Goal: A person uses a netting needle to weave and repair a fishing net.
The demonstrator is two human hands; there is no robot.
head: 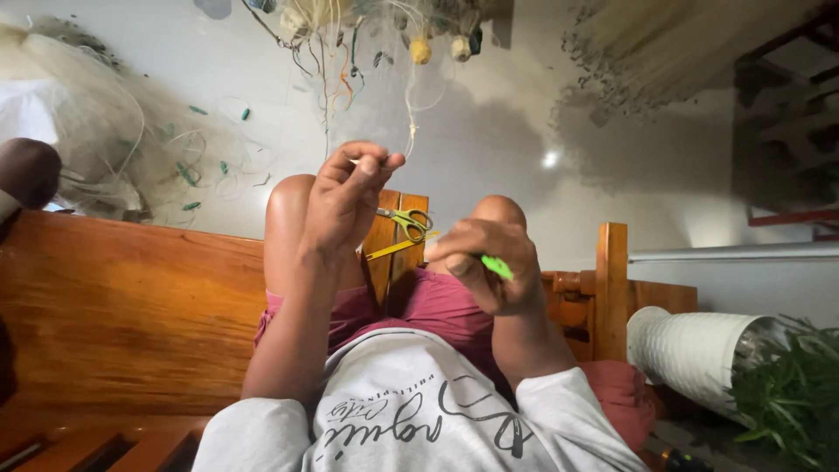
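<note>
A thin pale line (409,131) of a fishing net is pinched between the fingertips of the left hand (345,205), which is closed tight at the tips and raised in front of the knees; the line runs up from that pinch to the bunch of net and small floats (421,48) hanging above. The right hand (489,262) is curled shut around a green needle (496,267), of which only a short end shows past the fingers; whether twine is loaded on it cannot be told. Green-handled scissors (409,223) are seen between the two hands, seemingly resting by the knees on the wooden bench (114,306), within easy reach. For the step in hand, the line is best kept taut from the pinch upward, so that the mesh stays open and the needle can be passed cleanly. The pinch should be kept close to the knot point, and the needle is better guided with small wrist turns than with wide sweeps, since the loose net (105,140) heaped at the left could snag on it
</note>
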